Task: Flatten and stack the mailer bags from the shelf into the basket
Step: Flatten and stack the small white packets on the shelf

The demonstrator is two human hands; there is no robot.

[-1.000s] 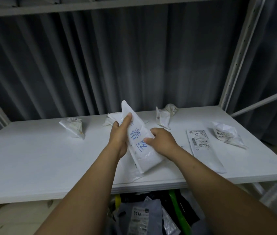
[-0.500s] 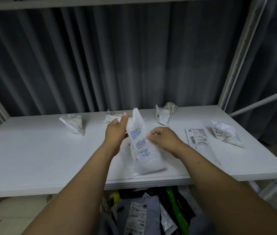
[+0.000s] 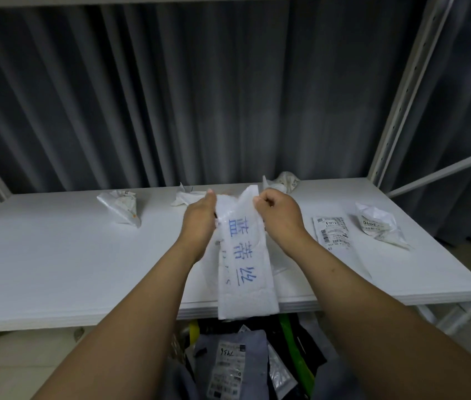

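A white mailer bag with blue characters [image 3: 244, 264] hangs lengthwise above the front edge of the white shelf [image 3: 55, 269]. My left hand [image 3: 199, 220] pinches its top left corner and my right hand [image 3: 279, 216] pinches its top right corner. The bag is nearly flat and its lower end reaches past the shelf edge. Below the shelf lies the basket's pile of flattened mailers, topped by a grey mailer [image 3: 237, 365]; the basket's rim is hidden by my arms.
Crumpled white mailers lie on the shelf at the left [image 3: 120, 206], back middle [image 3: 183, 197], back right [image 3: 284, 181] and far right [image 3: 379, 228]. A flat labelled mailer [image 3: 333, 238] lies right of my right hand. A shelf upright [image 3: 401, 111] stands at right.
Both hands moved up to the bag's top corners. The bag swung from tilted to hanging straight down, spread wider between the hands.
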